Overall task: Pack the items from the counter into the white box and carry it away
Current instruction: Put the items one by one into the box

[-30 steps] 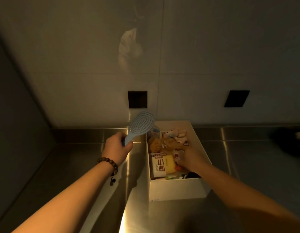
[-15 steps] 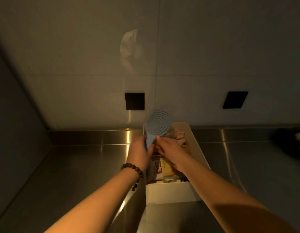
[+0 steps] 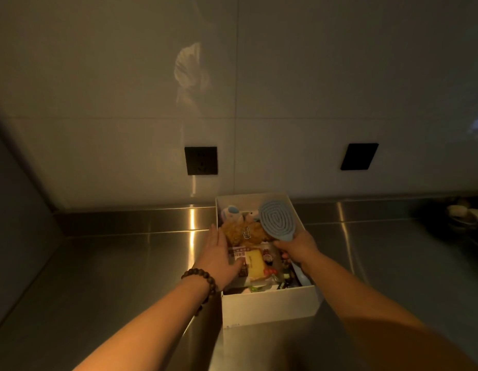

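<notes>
box (image 3: 270, 306) on counter (image 3: 125, 263) | hairbrush (image 3: 275, 220) over right side | plush toys (image 3: 243, 231), seemingly, at back

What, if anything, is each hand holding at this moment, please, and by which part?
The right hand holds the blue hairbrush by its handle, head tilted up over the white box. The left hand holds nothing; it lies open at the box's left edge.

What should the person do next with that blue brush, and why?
Probably lower the blue hairbrush into the white box along its right wall and let go. The right hand holds it by the handle above the plush toys, while the left hand lies open at the box's left edge.
</notes>
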`<state>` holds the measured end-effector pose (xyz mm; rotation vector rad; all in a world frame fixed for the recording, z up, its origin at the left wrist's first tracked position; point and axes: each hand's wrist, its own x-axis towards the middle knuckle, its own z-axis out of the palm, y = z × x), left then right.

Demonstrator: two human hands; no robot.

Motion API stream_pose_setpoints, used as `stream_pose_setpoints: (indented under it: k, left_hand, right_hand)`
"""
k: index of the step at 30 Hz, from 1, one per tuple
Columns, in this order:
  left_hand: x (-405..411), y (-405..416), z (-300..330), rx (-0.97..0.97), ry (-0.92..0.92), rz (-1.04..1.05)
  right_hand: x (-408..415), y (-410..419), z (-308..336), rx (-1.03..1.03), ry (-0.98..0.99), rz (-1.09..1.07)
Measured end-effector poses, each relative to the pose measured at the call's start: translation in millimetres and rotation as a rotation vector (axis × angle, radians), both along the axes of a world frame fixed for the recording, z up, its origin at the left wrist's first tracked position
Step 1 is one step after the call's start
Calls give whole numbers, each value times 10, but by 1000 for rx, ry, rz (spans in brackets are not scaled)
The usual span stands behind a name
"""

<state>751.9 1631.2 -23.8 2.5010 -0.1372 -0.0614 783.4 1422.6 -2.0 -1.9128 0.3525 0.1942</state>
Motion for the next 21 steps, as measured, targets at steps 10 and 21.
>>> stream_pose_setpoints:
  k: [10,21]
  left_hand:
    - [-3,1,-126,-136,-4,30]
    - [13,10,-122,-138,6,38]
  right_hand:
    - [-46,72,-235,-870,-154,342]
    - [59,35,-341,-905,-75,580]
